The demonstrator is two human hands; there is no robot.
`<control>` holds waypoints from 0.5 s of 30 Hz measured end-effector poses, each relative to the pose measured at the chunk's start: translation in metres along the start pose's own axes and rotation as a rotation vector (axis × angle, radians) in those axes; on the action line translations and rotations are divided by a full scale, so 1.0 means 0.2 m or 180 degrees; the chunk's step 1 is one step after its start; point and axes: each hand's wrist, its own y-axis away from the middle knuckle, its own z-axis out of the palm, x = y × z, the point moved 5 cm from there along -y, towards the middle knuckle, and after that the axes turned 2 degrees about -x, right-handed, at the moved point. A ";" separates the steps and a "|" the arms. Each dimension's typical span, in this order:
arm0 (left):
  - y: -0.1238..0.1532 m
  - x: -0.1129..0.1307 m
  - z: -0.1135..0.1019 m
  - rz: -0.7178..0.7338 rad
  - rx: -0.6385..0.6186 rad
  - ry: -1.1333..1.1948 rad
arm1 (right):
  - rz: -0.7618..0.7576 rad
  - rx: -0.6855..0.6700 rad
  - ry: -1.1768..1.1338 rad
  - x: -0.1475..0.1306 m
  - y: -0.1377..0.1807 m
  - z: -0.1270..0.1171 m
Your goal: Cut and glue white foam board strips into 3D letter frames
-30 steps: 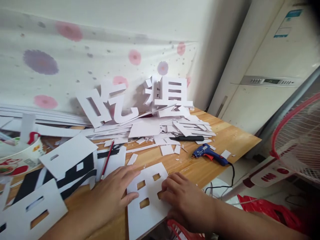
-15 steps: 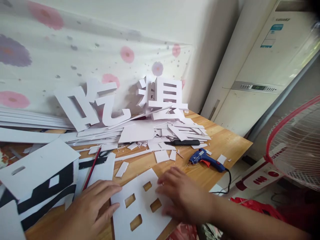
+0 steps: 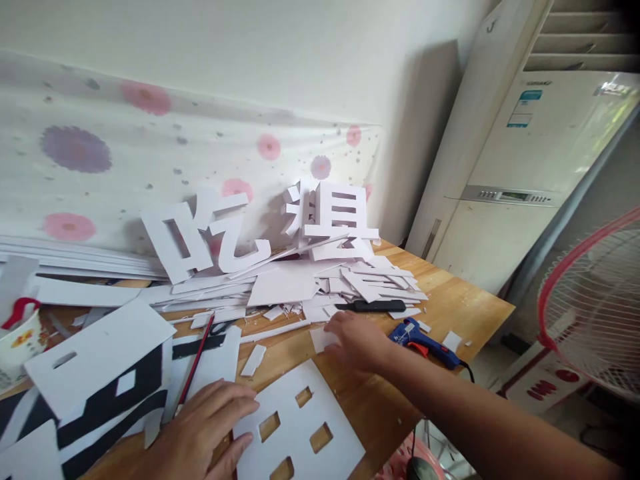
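Observation:
Flat on the table lies a white foam board panel (image 3: 305, 423) with several rectangular cut-outs. At its left edge rests my left hand (image 3: 205, 430), fingers stretched and thumb apart, fingertips against the panel. Beyond the panel, my right hand (image 3: 357, 340) reaches down among foam scraps, fingers curled together. A small white square scrap (image 3: 319, 339) shows beside its fingertips; whatever the fingers hold is hidden beneath the hand. A black-handled knife (image 3: 377, 306) lies just behind that hand. To its right is a blue hot glue gun (image 3: 425, 341) with an orange trigger.
White foam characters (image 3: 220, 233) stand at the back over heaped offcuts (image 3: 285, 283). Left are a red-black pencil (image 3: 196, 360), black-and-white paper templates (image 3: 113, 393), a foam sheet (image 3: 107, 353) and a patterned cup (image 3: 23, 347). A fan (image 3: 595, 300) stands beyond the right edge.
My right hand has left the perforated panel and moved forward to the small scraps near the knife. My left hand stays by the panel's left edge. The camera view has tilted up.

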 end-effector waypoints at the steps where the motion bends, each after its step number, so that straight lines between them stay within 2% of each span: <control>1: 0.00 0.00 0.00 -0.0033 0.0026 0.0031 | 0.0146 0.0020 0.0008 0.07 -0.01 -0.02; 5: 0.02 -0.03 0.02 -0.0217 0.0145 0.0156 | 0.1035 0.0105 0.0174 0.42 -0.04 -0.08; 8: 0.02 -0.03 0.03 -0.0102 0.0139 0.0134 | 0.1409 -0.0036 0.0220 0.58 -0.04 -0.06; 12: 0.02 -0.03 0.03 0.0159 0.0103 -0.0024 | 0.1576 -0.0208 0.0190 0.62 -0.05 0.00; 15: 0.02 -0.04 0.03 0.0048 0.0121 -0.0019 | 0.1581 -0.0185 0.0139 0.59 -0.07 0.00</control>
